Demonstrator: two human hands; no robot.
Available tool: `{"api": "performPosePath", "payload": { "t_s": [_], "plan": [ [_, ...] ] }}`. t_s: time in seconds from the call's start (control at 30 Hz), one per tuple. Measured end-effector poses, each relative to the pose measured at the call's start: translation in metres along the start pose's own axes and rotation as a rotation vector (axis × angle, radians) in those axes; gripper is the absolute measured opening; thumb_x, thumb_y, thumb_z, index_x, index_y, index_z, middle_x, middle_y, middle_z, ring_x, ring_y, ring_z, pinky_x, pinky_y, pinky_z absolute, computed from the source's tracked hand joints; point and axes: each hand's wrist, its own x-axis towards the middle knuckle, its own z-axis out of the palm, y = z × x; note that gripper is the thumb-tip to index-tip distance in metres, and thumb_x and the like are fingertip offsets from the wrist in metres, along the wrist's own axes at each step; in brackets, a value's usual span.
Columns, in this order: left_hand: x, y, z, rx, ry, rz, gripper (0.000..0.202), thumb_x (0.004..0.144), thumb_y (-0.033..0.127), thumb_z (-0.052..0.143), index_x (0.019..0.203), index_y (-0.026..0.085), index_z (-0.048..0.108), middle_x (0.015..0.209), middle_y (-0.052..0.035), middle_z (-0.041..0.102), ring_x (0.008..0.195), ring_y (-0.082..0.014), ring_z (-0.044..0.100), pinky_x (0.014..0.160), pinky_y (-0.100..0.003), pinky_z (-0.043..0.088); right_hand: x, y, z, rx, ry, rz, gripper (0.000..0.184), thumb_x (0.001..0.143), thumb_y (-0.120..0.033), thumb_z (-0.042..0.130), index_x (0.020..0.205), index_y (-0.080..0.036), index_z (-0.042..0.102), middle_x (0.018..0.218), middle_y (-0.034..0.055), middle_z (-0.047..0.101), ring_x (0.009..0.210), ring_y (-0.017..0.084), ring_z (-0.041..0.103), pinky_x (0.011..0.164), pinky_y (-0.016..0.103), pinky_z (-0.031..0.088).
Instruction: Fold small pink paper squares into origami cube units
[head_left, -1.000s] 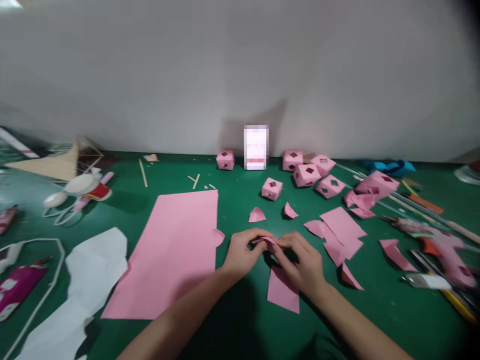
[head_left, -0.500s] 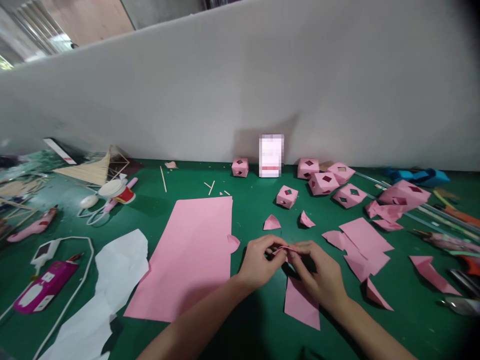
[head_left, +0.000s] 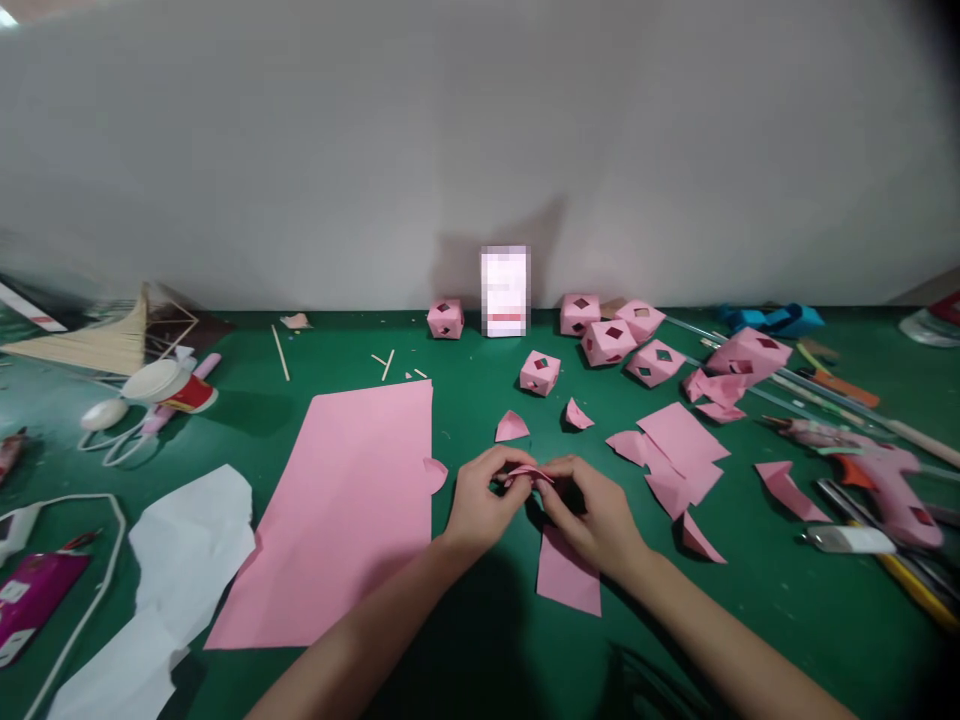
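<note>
At a green table (head_left: 750,620), a person's left hand (head_left: 480,500) and right hand (head_left: 592,515) meet over a small pink piece (head_left: 527,473), held just above the mat at the centre of the view. The fingertips (head_left: 504,462) of both hands are drawn close together, not spread, and with the thumbs they pinch the piece from either side; it looks part-folded, though its exact shape is too small to tell. By the look of the table the work is well along but not over. A handful of finished pink cubes (head_left: 611,343), each with diamond windows, stand from 12 to 2 o'clock of the hands, near the grey wall (head_left: 300,150). One cube (head_left: 540,373) sits alone at 12 o'clock, with two curled scraps (head_left: 511,428) between it and the hands. Cut squares (head_left: 679,450) lie flat and unfolded at 2 to 3 o'clock, and one more square (head_left: 568,580) lies at 6 o'clock, just under the right wrist. A large pink sheet (head_left: 352,500), whole but for a notch on its near edge, lies at 9 o'clock, just beside the left hand. A pink glue gun (head_left: 877,475) rests well apart at 3 o'clock, and torn white paper (head_left: 172,560) lies at 8 o'clock.
</note>
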Motion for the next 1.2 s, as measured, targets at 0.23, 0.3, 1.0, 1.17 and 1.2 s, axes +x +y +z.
{"api": "performPosePath", "payload": {
  "t_s": [0.23,0.3,1.0,1.17,1.2],
  "plan": [
    [0.000,0.000,0.002,0.026,0.009,-0.007,0.010,0.078,0.013,0.061,0.083,0.017,0.069,0.078,-0.0014,0.070,0.067,-0.0121,0.060,0.061,-0.021,0.047,0.005,-0.004,-0.004,0.017,0.042,-0.075,0.013,0.095,-0.020,0.055,0.104,-0.024,0.063,0.092,0.0044,0.070,0.085,0.019,0.067,0.075,0.032,0.054],
    [-0.001,0.000,0.002,0.034,0.032,-0.010,0.011,0.077,0.014,0.062,0.085,0.017,0.068,0.078,-0.0007,0.070,0.064,-0.0111,0.059,0.060,-0.021,0.047,0.005,-0.004,-0.004,0.026,0.050,-0.060,0.012,0.095,-0.020,0.056,0.102,-0.024,0.064,0.090,0.0042,0.070,0.083,0.019,0.067,0.073,0.032,0.054],
    [0.001,0.000,0.003,0.015,-0.041,-0.084,0.011,0.084,0.022,0.059,0.084,0.017,0.069,0.074,-0.0013,0.071,0.062,-0.0126,0.062,0.059,-0.022,0.048,0.003,-0.002,-0.004,0.073,0.051,0.008,0.009,0.095,-0.023,0.056,0.099,-0.023,0.065,0.088,0.0041,0.068,0.081,0.018,0.066,0.072,0.030,0.052],
    [0.001,-0.004,0.002,-0.056,-0.054,-0.124,0.013,0.087,0.024,0.059,0.087,0.017,0.069,0.075,-0.0019,0.069,0.062,-0.0126,0.061,0.059,-0.022,0.049,0.011,-0.001,-0.012,0.258,0.002,0.151,0.018,0.096,-0.030,0.056,0.094,-0.022,0.071,0.087,0.0048,0.072,0.078,0.017,0.067,0.070,0.029,0.054],
    [0.001,-0.004,0.002,-0.059,-0.059,-0.124,0.012,0.087,0.024,0.059,0.088,0.017,0.069,0.075,-0.0020,0.069,0.062,-0.0127,0.061,0.060,-0.022,0.049,0.012,0.000,-0.013,0.295,-0.014,0.184,0.018,0.095,-0.032,0.057,0.092,-0.021,0.072,0.086,0.0046,0.072,0.077,0.017,0.067,0.069,0.029,0.054]
  ]
}}
